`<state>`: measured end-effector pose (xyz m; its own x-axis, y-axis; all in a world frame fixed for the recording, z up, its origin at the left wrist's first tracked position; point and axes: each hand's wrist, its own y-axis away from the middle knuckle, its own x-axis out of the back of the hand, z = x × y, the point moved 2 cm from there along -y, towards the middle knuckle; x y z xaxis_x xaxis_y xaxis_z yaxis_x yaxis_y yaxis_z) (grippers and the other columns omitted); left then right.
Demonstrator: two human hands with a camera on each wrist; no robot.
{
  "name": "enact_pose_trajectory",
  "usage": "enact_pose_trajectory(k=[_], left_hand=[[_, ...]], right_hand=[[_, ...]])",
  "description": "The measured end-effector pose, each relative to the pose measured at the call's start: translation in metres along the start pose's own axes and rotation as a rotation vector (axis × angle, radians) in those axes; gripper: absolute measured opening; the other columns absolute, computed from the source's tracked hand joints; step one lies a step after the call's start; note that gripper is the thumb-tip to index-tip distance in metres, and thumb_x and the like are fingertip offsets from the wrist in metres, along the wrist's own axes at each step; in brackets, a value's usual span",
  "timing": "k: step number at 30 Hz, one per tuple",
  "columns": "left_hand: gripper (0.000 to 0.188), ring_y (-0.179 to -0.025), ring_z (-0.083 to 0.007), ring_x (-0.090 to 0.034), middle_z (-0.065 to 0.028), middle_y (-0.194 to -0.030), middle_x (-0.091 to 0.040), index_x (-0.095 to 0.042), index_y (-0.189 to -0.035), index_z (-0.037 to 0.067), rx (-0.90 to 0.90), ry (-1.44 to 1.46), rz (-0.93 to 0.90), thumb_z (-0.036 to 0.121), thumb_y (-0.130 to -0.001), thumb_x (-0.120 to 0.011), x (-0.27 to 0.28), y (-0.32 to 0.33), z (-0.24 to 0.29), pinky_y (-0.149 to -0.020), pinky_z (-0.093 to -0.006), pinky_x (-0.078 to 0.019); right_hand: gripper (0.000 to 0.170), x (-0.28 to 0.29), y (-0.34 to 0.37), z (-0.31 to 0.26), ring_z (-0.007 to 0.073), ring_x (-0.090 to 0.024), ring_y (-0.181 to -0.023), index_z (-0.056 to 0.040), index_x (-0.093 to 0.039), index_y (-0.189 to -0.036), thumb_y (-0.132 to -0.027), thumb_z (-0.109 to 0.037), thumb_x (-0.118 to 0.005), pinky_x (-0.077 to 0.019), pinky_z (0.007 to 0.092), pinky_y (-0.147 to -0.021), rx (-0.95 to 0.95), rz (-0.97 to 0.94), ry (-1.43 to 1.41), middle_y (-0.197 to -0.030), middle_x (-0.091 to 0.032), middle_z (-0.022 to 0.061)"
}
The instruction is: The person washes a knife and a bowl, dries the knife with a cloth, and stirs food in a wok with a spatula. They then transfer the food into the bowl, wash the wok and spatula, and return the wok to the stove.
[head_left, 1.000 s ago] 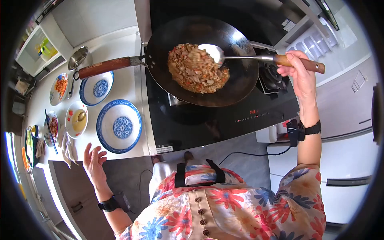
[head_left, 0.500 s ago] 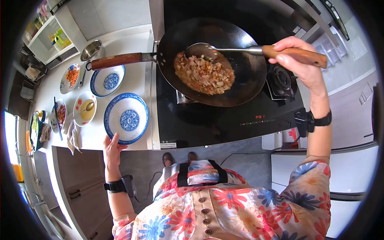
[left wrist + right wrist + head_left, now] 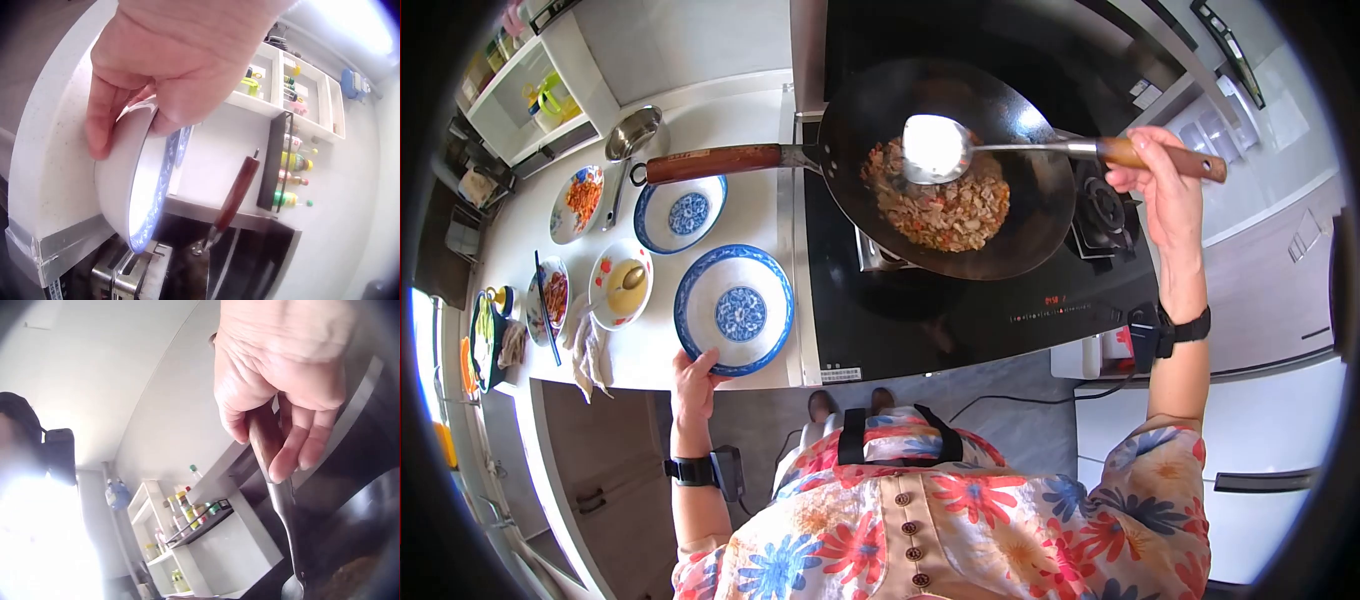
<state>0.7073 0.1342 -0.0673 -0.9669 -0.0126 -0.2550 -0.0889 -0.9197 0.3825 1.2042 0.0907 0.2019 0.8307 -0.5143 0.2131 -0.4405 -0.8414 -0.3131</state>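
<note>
The left hand (image 3: 693, 385) pinches the near rim of a large blue-and-white bowl (image 3: 776, 270); in the left wrist view the thumb is at the rim and the fingers (image 3: 100, 125) lie against the outer wall of the tilted bowl (image 3: 115, 181). The right hand (image 3: 1168, 200) grips the wooden handle of a metal spatula (image 3: 935, 150), its shiny head over the chopped meat mixture (image 3: 960, 215) in a black wok (image 3: 1030, 190). From the right wrist view, the right hand (image 3: 287, 375) has its fingers round the handle (image 3: 265, 437). Whether the spatula head touches the food cannot be told.
Left of the wok, its wooden handle (image 3: 715, 163) reaches over a smaller patterned bowl (image 3: 655, 222). Further left are a bowl with yellow liquid and a spoon (image 3: 632, 278), chopsticks (image 3: 546, 310), a carrot-coloured dish (image 3: 583, 197), a metal pan (image 3: 636, 128) and a cloth (image 3: 588, 355).
The left hand came in from the counter's front edge to the large bowl and now pinches its rim. The spatula moved back and forth over the food and turned its face; the right hand kept its grip.
</note>
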Motion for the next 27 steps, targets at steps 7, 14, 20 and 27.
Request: enact_pose_trajectory(k=[7,14,20,27], left_hand=[[0.026,-0.067,-0.0213,-0.064,-0.0151,-0.088,-0.061,-0.051,-0.101,-0.008,-0.011,0.053,-0.002,-0.004,-0.075,-0.048,0.006,-0.004,0.0,-0.056,-0.0288,-0.0561],[0.028,-0.072,-0.0208,-0.064,-0.0142,-0.089,-0.062,-0.052,-0.101,-0.007,0.016,0.07,-0.05,-0.006,-0.074,-0.049,0.015,-0.001,0.0,-0.061,-0.0277,-0.0542],[0.03,-0.075,-0.0198,-0.063,-0.0135,-0.092,-0.062,-0.052,-0.102,-0.006,0.04,0.072,-0.075,-0.007,-0.072,-0.049,0.008,0.005,0.011,-0.063,-0.0259,-0.0531],[0.021,-0.052,-0.0078,-0.051,-0.0036,-0.074,-0.06,-0.057,-0.09,0.001,0.023,0.034,-0.061,-0.005,-0.07,-0.052,-0.003,-0.002,0.009,-0.043,-0.0176,-0.0378]], right_hand=[[0.026,-0.03,-0.008,0.013,0.0153,-0.063,-0.056,-0.0001,-0.055,-0.095,-0.082,-0.021,-0.061,-0.0481,0.0211,-0.049,-0.099,0.055,-0.057,-0.077,-0.063,0.0109],[0.024,0.007,0.037,0.021,0.017,-0.061,-0.052,0.0008,-0.053,-0.095,-0.083,-0.019,-0.057,-0.0489,0.0241,-0.047,-0.183,0.093,-0.093,-0.075,-0.062,0.0144],[0.022,0.045,0.06,0.051,0.0176,-0.06,-0.05,-0.0016,-0.054,-0.091,-0.081,-0.021,-0.059,-0.0489,0.026,-0.046,-0.215,0.316,-0.17,-0.072,-0.063,0.0141],[0.026,0.046,0.066,0.068,0.0178,-0.059,-0.05,-0.0042,-0.054,-0.091,-0.079,-0.027,-0.06,-0.0474,0.0254,-0.045,-0.33,0.412,-0.18,-0.069,-0.062,0.0127]])
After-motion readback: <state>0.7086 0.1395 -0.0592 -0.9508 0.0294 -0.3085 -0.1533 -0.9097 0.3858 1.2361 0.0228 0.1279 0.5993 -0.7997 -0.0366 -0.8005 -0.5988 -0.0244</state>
